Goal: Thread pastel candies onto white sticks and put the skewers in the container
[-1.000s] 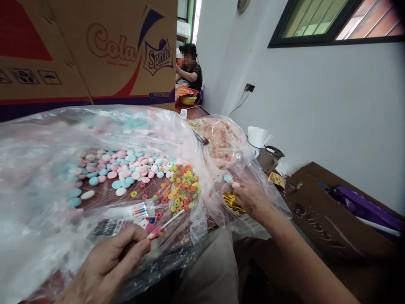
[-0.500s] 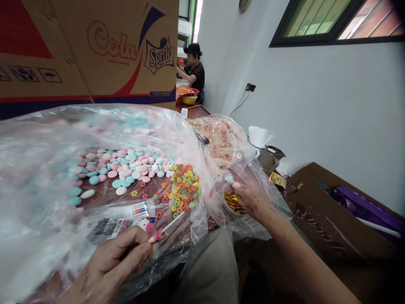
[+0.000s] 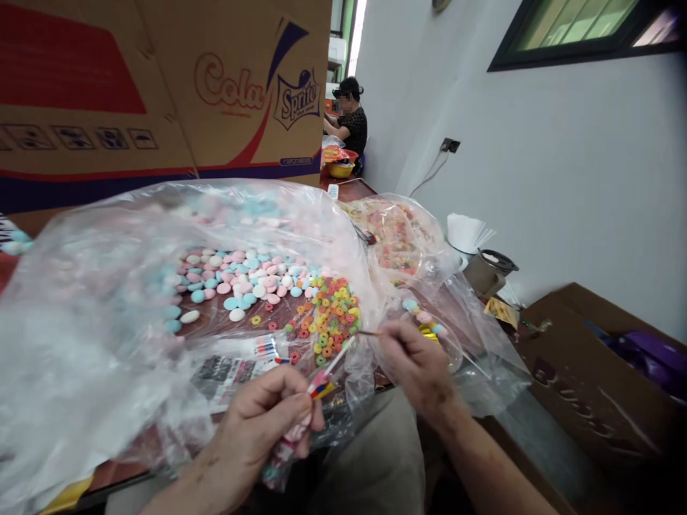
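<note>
My left hand (image 3: 268, 415) is closed around the neck of a small printed candy bag (image 3: 287, 447), whose filled lower part hangs beneath my fingers. A white stick (image 3: 340, 355) pokes out of the bag's gathered top. Between the fingertips of my right hand (image 3: 416, 365) is a thin gold twist tie (image 3: 369, 332), pointing left towards the stick. Behind that hand lies a bundle of gold ties (image 3: 428, 332), partly covered, beside a few pastel candies (image 3: 416, 311). Ring-shaped candies (image 3: 335, 311) are heaped just beyond the stick.
Pink, blue and white candies (image 3: 257, 275) spill from a large clear plastic bag (image 3: 107, 286). A cardboard box (image 3: 230, 143) stands behind. To the right are another bag of ring candies (image 3: 400, 232), white sticks (image 3: 466, 232), a lidded mug (image 3: 488, 272) and an open carton (image 3: 580, 386). A person (image 3: 350, 118) sits farther back.
My right hand has left the gold bundle and come towards my left, now with a tie in its fingers. The candy bag's lower part has come into sight. The camera view has shifted left.
</note>
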Demonstrator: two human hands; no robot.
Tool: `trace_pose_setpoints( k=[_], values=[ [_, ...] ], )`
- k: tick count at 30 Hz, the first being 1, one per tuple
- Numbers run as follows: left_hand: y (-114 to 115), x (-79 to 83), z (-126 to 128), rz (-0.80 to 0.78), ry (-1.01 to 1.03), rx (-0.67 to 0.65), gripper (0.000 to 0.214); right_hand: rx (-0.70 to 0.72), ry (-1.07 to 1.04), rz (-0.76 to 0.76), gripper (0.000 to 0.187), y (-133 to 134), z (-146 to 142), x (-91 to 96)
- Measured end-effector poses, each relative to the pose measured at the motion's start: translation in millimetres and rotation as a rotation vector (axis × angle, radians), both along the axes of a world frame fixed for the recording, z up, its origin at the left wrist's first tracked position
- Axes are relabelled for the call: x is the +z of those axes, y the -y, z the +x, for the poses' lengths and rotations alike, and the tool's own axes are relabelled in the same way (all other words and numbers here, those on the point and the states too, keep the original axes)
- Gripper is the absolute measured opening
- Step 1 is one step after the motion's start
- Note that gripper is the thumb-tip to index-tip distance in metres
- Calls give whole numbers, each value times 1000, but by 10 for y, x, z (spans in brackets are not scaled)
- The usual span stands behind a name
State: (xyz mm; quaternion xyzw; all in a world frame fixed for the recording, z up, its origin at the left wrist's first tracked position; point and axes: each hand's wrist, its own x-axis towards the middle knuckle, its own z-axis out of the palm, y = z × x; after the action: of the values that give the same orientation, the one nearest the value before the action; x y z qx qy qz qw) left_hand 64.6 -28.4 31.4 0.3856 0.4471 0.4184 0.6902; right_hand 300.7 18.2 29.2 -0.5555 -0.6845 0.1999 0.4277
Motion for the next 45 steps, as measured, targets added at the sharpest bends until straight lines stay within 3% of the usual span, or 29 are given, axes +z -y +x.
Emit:
trace_pose_setpoints(
  k=[3, 5, 9, 12, 15, 18, 20, 23, 25, 27, 30, 32, 34, 36, 39, 41, 43, 45],
  values=[
    [-42, 3, 96, -8, 117, 20, 39, 211, -115, -85, 15, 127, -509, -37],
    [-73, -23, 96, -16, 158, 62, 39, 302, -169, -148, 17, 164, -692, -55],
    [-93, -68, 38, -32, 159, 143, 41, 397, -249, -257, 23, 147, -791, -70],
    [-97, -107, 21, -22, 106, 193, 39, 418, -239, -257, 23, 123, -814, -93],
    [-124, -162, 24, 8, -14, 226, 30, 386, -47, -50, 23, 114, -846, -153],
    [-182, -183, -3, 89, -183, 220, 23, 333, 299, 433, 25, 97, -833, -208],
    [-233, -137, -54, 134, -316, 136, 21, 362, 467, 701, 26, 71, -783, -201],
    [-321, 30, -152, 91, -472, -175, 9, 556, 599, 851, 30, 19, -681, -105],
    [-382, 154, -198, 27, -542, -435, 6, 714, 672, 840, 29, -10, -629, -15],
    [-436, 239, -216, -2, -555, -616, 8, 834, 723, 773, 25, -20, -602, 58],
    [-482, 279, -210, -24, -565, -730, 8, 923, 758, 664, 21, 6, -595, 82],
    [-477, 272, -198, 9, -630, -731, 8, 897, 774, 636, 21, 44, -613, 30],
    [-450, 246, -178, 149, -761, -673, 11, 768, 765, 646, 24, 75, -658, -57],
    [-415, 189, -144, 411, -937, -542, 14, 579, 737, 672, 29, 74, -728, -149],
    [-370, 38, -72, 843, -1222, -225, 21, 297, 651, 682, 31, -29, -838, -236],
    [-333, -72, -22, 1117, -1323, 79, 24, 185, 516, 626, 29, -144, -886, -240],
    [-279, -150, 18, 1349, -1251, 379, 19, 122, 296, 509, 24, -241, -915, -199],
    [-220, -174, 39, 1320, -1037, 455, 13, 90, 42, 356, 19, -265, -948, -124]
  ],
)
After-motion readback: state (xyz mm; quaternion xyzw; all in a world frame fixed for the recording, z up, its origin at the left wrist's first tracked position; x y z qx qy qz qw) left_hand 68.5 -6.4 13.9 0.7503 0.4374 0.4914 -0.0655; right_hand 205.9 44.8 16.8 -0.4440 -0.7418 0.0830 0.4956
